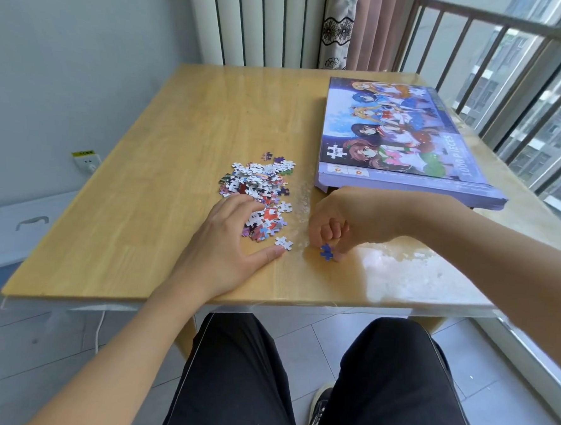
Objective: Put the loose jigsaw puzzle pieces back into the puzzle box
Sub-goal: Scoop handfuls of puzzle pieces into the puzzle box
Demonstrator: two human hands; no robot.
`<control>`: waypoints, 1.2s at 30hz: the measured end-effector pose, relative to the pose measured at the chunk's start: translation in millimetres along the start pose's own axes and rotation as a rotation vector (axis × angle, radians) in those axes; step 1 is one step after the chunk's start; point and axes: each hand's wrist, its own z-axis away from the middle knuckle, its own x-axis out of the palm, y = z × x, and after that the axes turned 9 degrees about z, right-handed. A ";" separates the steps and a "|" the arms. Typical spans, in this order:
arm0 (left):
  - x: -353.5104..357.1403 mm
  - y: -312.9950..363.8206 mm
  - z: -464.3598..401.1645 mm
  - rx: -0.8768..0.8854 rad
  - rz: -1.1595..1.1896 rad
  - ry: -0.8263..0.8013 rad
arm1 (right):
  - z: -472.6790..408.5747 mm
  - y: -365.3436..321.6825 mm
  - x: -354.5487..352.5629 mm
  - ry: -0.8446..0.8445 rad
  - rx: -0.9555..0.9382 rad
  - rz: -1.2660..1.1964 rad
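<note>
The task looks barely begun. Nearly all the pieces sit in a loose pile (257, 191) on the wooden table (164, 159), left of centre, with a few strays at its edges, one white piece (284, 242) lying just apart at the near side. The box (405, 144) lies flat at the right of the table, well apart from the pile, its picture side up and seemingly closed; whether any pieces are already inside cannot be told. The left hand (231, 242) rests on the table at the pile's near edge, fingers loosely spread over the pieces and gripping nothing, the thumb tip by the white piece. The right hand (337, 222) is curled, pinching a single blue piece (326, 251) just above or on the tabletop between pile and box. By the look of it, the box must yet be opened and almost the whole pile moved.
</note>
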 end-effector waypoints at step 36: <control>-1.8 -0.1 0.9 -0.031 0.009 0.015 | 11.1 11.4 11.9 0.115 0.039 -0.115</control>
